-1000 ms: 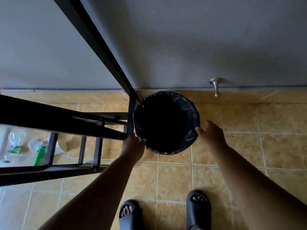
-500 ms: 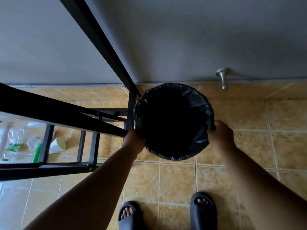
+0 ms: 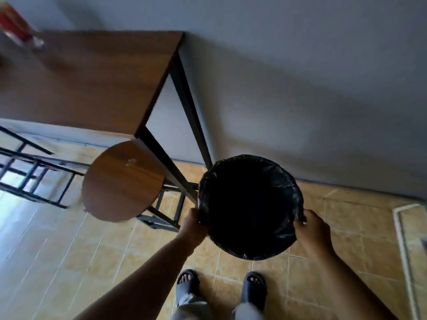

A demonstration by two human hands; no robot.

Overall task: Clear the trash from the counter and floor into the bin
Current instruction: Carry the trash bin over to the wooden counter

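Wall (image 3: 300, 65): grey, filling the upper right, meeting the floor behind the bin.
Floor (image 3: 104, 262): tan tiles with pale grout lines, bright glare at the far left.
Worktop (image 3: 87, 82): brown wood top on a black metal frame, one corner against the wall; a blurred red item (image 3: 16, 24) sits at its far left edge, too smeared to identify.
Bin (image 3: 250, 206): round, lined with a black plastic bag folded over the rim, interior too dark to see into; it is just right of the worktop's black leg and in front of the wall, between the two hands.
Stool (image 3: 123, 181): round wooden seat on black legs, just left of the bin and partly under the worktop's corner.
Left hand (image 3: 193, 225): grip closed on the bin's left rim, fingers wrapped over the bag edge.
Right hand (image 3: 313, 229): grip closed on the bin's right rim, pinching the bag.
Slippers (image 3: 254, 287): dark, open-toed, on both feet directly below the bin.
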